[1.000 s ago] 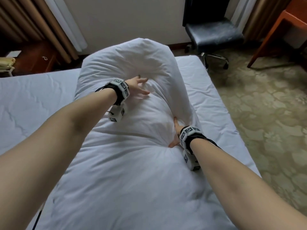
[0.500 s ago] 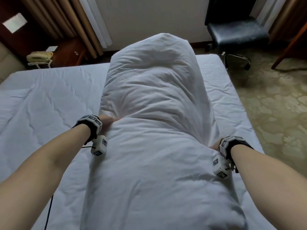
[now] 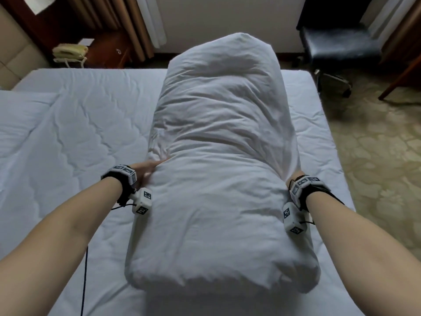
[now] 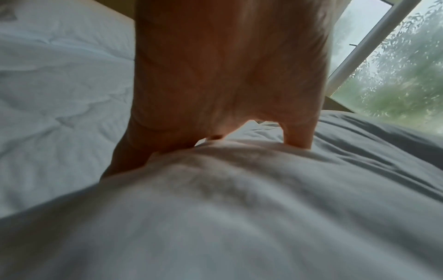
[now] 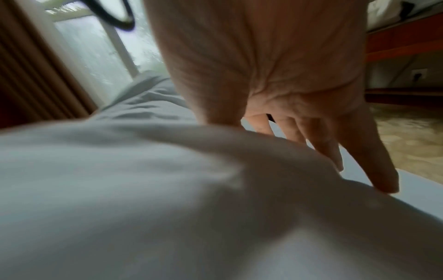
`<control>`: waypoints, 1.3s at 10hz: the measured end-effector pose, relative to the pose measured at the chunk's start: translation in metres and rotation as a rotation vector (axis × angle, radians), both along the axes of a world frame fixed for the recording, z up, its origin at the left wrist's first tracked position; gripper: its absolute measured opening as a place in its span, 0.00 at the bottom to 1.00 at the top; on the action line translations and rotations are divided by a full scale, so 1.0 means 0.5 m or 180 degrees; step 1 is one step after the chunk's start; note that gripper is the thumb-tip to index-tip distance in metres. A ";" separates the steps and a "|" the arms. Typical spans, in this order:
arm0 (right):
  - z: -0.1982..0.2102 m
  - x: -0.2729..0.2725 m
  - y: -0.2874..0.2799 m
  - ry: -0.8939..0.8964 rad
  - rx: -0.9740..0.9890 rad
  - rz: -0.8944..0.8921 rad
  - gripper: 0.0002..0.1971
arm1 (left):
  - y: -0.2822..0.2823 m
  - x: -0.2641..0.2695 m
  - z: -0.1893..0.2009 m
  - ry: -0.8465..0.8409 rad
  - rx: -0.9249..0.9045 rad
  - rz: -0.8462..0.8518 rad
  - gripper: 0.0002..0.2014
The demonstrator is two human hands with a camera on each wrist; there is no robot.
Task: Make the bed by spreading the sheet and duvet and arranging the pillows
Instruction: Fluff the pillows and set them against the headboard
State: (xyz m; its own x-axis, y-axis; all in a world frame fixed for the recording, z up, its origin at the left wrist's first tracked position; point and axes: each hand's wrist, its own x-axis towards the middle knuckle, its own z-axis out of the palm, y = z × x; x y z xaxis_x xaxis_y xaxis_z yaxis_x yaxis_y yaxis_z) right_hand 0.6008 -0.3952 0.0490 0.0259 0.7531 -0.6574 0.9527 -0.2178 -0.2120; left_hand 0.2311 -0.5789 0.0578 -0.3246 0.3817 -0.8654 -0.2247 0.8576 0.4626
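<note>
No readable text anywhere in my views.

The only sign-like marks I can see are the black-and-white square code patterns on the left wrist tracker (image 3: 127, 173) and its hanging cube (image 3: 142, 201), and on the right wrist tracker (image 3: 305, 182) and its cube (image 3: 292, 218); they carry no letters or digits I can read. The telephone (image 3: 69, 52) at the far left is too small for me to make out any keys or label. Both wrist views are blurred and show no print.
</note>
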 end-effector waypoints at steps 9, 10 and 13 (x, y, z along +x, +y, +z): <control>0.076 -0.287 -0.653 0.2234 0.0880 -0.1097 0.20 | -0.352 -0.012 -0.095 -0.0336 0.0056 -0.0685 0.75; 0.051 -0.294 -0.723 0.1890 0.1089 -0.1834 0.27 | -0.358 -0.014 -0.138 -0.0360 0.0073 -0.0800 0.74; -0.061 -0.310 -0.769 0.1412 0.0233 -0.4525 0.77 | -0.348 -0.034 -0.213 -0.0707 0.0243 -0.0824 0.71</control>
State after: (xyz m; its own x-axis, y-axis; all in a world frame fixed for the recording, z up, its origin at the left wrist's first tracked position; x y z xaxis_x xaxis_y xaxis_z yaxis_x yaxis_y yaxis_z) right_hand 0.4458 -0.7798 0.0184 0.5613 0.3010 -0.7709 -0.1855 -0.8621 -0.4716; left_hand 0.2140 -0.7530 -0.0486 -0.0155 0.4930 -0.8699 -0.1066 0.8642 0.4917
